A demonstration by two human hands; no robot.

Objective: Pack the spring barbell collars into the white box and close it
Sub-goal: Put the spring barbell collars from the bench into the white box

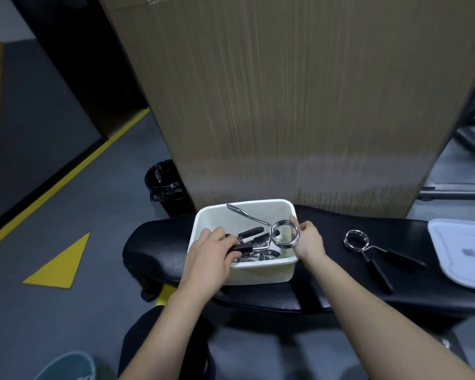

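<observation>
The open white box [261, 274] stands on a black padded bench [340, 294]. My right hand [309, 238] grips the chrome coil of a spring collar [286, 233] held over the box, its bare metal handle pointing up and left. My left hand [210, 255] reaches into the box and closes on a black-handled collar [242, 248] lying among other collars at the bottom. Another spring collar [368, 249] with black grips lies on the bench to the right of the box. The white lid [464, 253] rests at the bench's right end.
A tall cardboard panel [285, 105] rises right behind the bench. A black bin [166, 185] stands on the grey floor to the left, near yellow floor markings [58, 264]. A pale blue bucket [66, 366] is at the bottom left. Metal framework [472, 127] shows at the right.
</observation>
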